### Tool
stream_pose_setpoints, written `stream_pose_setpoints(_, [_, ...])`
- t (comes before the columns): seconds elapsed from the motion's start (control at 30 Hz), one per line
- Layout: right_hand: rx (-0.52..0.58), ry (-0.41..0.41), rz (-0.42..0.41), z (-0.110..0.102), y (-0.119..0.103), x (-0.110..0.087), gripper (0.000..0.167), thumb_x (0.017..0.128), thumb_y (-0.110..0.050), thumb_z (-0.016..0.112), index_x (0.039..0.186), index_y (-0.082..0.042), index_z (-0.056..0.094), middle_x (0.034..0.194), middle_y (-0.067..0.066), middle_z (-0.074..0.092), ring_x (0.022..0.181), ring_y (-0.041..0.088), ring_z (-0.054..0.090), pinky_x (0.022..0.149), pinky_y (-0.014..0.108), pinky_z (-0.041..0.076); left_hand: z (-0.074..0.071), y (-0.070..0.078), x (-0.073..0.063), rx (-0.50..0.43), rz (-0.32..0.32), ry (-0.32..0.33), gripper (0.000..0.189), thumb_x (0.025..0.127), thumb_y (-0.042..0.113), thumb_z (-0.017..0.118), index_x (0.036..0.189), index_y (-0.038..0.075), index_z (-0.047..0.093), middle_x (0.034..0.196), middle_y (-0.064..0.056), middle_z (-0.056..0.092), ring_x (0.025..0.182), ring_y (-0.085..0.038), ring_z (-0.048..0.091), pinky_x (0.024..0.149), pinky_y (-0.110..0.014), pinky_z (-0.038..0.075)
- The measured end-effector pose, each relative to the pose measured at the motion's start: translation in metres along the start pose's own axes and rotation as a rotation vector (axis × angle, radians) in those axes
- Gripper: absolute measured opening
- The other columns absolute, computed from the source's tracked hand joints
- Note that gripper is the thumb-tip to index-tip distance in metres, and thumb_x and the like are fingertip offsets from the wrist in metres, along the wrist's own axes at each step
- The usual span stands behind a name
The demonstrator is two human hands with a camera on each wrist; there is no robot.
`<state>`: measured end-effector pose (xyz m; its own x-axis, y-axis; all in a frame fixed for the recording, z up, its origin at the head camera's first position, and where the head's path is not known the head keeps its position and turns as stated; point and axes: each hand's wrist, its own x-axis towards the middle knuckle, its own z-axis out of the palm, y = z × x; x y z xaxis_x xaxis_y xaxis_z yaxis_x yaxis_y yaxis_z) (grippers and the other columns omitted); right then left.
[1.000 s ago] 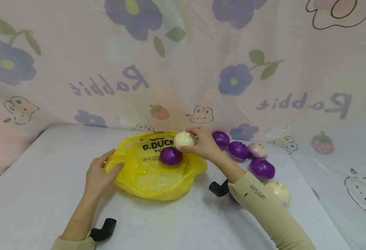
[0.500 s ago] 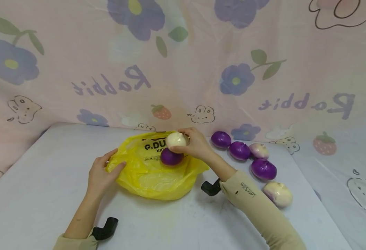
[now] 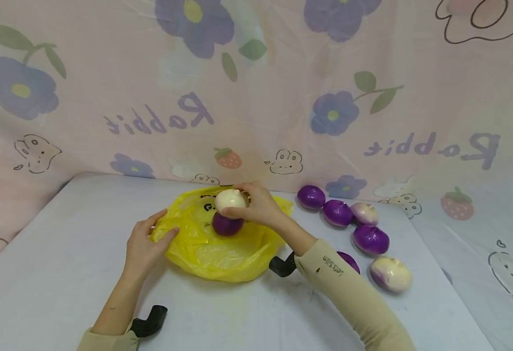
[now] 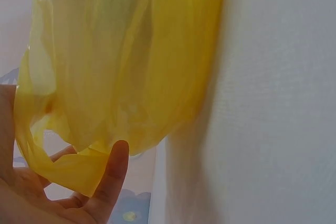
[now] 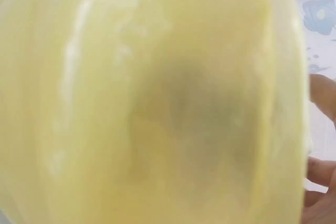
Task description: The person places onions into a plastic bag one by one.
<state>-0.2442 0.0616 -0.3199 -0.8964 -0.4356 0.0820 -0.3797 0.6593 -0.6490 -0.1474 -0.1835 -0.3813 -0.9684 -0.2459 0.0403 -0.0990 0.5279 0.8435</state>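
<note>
on the white table (image 3: 63, 253), before a flowered pink curtain (image 3: 107, 73), the right hand (image 3: 256, 207) grips a round white onion (image 3: 229, 199) over a crumpled yellow plastic bag (image 3: 212, 248), above a purple onion (image 3: 226, 225); the left hand (image 3: 144, 243) pinches the bag's edge. five loose onions (image 3: 370, 238) lie right.

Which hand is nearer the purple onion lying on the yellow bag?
Right. The right hand holds a white onion directly above the purple onion; the left hand grips the yellow bag at its left edge, farther away.
</note>
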Motion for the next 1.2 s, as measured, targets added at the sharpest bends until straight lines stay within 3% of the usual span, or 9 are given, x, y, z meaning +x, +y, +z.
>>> stream_pose_setpoints(0.27, [0.04, 0.029, 0.02, -0.003, 0.005, -0.004, 0.064, 0.077, -0.039, 0.078, 0.129, -0.008, 0.057, 0.126, 0.01, 0.056, 0.111, 0.024, 0.053, 0.092, 0.037, 0.049, 0.0, 0.001, -0.001, 0.001, -0.006, -0.001, 0.059, 0.09, 0.026, 0.06, 0.143, 0.008, 0.043, 0.135, -0.024, 0.04, 0.121, -0.041, 0.039, 0.099, -0.056, 0.035])
stream_pose_setpoints(0.73, [-0.01, 0.08, 0.023, -0.018, 0.024, -0.008, 0.066, 0.077, -0.037, 0.078, 0.13, -0.005, 0.056, 0.129, 0.014, 0.056, 0.112, 0.029, 0.054, 0.092, 0.041, 0.05, -0.002, 0.0, -0.001, 0.009, -0.006, -0.004, 0.059, 0.09, 0.027, 0.061, 0.143, 0.008, 0.043, 0.136, -0.025, 0.039, 0.122, -0.042, 0.039, 0.1, -0.057, 0.034])
stream_pose_setpoints(1.2, [-0.1, 0.047, 0.075, -0.021, 0.041, -0.013, 0.069, 0.075, -0.037, 0.08, 0.13, -0.002, 0.056, 0.128, 0.018, 0.055, 0.115, 0.032, 0.053, 0.099, 0.046, 0.045, -0.001, -0.001, 0.001, 0.004, -0.002, -0.01, 0.059, 0.09, 0.028, 0.061, 0.143, 0.008, 0.043, 0.134, -0.024, 0.04, 0.12, -0.041, 0.039, 0.099, -0.055, 0.034])
